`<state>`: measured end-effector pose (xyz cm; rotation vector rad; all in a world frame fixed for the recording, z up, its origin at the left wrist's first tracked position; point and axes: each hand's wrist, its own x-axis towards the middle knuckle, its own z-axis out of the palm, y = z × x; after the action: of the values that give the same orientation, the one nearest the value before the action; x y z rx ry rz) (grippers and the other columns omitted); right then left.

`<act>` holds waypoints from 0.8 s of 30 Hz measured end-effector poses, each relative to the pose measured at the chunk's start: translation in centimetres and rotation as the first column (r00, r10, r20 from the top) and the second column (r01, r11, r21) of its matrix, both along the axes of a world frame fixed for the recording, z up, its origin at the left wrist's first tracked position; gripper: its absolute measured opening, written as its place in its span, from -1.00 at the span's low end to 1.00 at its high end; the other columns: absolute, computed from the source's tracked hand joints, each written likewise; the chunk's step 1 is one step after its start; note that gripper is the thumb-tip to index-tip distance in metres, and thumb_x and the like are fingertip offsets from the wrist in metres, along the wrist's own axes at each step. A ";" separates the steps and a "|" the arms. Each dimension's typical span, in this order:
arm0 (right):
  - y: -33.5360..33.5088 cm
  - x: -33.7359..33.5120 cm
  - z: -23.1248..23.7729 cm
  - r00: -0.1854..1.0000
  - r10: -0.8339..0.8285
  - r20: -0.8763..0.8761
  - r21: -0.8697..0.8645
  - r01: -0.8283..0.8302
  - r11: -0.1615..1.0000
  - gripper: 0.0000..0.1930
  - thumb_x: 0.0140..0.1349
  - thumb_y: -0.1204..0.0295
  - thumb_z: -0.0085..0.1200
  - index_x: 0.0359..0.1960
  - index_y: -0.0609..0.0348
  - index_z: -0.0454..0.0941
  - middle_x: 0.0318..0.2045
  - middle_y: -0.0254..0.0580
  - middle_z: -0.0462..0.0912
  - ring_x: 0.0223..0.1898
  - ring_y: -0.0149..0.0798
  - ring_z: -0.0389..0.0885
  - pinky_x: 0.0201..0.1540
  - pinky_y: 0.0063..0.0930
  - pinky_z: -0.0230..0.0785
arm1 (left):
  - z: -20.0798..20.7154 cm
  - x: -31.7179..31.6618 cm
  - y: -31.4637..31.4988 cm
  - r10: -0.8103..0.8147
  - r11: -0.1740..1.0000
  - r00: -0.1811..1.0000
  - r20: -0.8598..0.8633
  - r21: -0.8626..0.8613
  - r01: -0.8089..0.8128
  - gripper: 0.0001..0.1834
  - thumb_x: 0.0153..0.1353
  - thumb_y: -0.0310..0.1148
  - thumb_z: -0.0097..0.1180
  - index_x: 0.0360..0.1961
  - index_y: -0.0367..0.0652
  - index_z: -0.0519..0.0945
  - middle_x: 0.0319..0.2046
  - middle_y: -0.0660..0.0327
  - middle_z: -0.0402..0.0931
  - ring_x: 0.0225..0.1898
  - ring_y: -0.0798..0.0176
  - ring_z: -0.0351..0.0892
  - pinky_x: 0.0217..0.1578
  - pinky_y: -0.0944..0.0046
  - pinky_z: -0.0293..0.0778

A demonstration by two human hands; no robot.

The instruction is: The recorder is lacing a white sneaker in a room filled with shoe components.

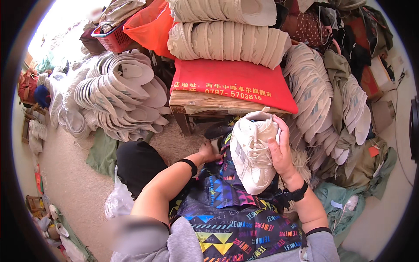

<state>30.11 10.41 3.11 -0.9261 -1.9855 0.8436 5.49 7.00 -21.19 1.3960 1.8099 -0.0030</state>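
Observation:
A white lace-up sneaker (254, 153) with grey side stripes is held up over my lap, its toe pointing down toward me. My right hand (283, 153) grips it from the right side, with the thumb near the laces and the fingers wrapped around the heel end. Lower and to the left, my left hand (209, 152) reaches down beside the patterned apron (244, 214), next to a dark object (218, 130) under the table edge. Its fingers are mostly hidden, so what it touches does not show.
A low wooden table (196, 101) with a red bag (235, 81) and rows of stacked pale shoe uppers (227, 41) stands ahead. Heaps of white uppers (118, 87) lie left, more uppers (310, 87) right. Green cloth (102, 153) and a plastic bag (118, 198) lie on the floor.

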 end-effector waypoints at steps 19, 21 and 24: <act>1.3 0.0 -1.6 0.995 -0.093 -0.023 0.049 0.094 0.994 -0.48 0.39 0.31 -0.04 0.29 0.31 0.18 0.23 0.05 0.26 0.27 -0.05 0.23 0.35 -0.26 0.02 | 14.0 -4.4 -7.8 0.199 0.641 0.921 0.335 0.666 -0.381 -0.68 0.12 -0.59 -0.08 -0.05 -0.26 0.44 -0.13 -0.12 0.44 0.01 -0.18 0.40 0.08 0.02 0.33; 1.6 0.0 -1.9 0.995 -0.090 -0.039 0.066 0.092 0.994 -0.48 0.39 0.32 -0.03 0.29 0.31 0.18 0.23 0.05 0.27 0.25 -0.04 0.25 0.34 -0.26 0.04 | 18.2 -4.4 -9.1 0.200 0.560 0.927 0.317 0.739 -0.374 -0.66 0.12 -0.65 -0.06 -0.05 -0.24 0.46 -0.12 -0.01 0.48 0.00 -0.07 0.45 0.04 0.11 0.37; 1.5 -0.2 -1.6 0.996 -0.089 -0.029 0.117 0.092 0.989 -0.49 0.38 0.34 -0.02 0.28 0.31 0.19 0.21 0.09 0.27 0.23 0.01 0.26 0.32 -0.24 0.06 | 24.5 -4.8 -10.3 -0.028 0.380 0.992 0.123 0.919 -0.103 -0.59 -0.05 -0.67 -0.04 -0.09 -0.31 0.50 -0.07 -0.04 0.53 -0.07 -0.09 0.51 0.01 0.09 0.39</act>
<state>29.91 11.94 1.54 -0.9262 -1.9358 0.6761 0.69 -3.28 3.32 2.0220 1.7554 1.3235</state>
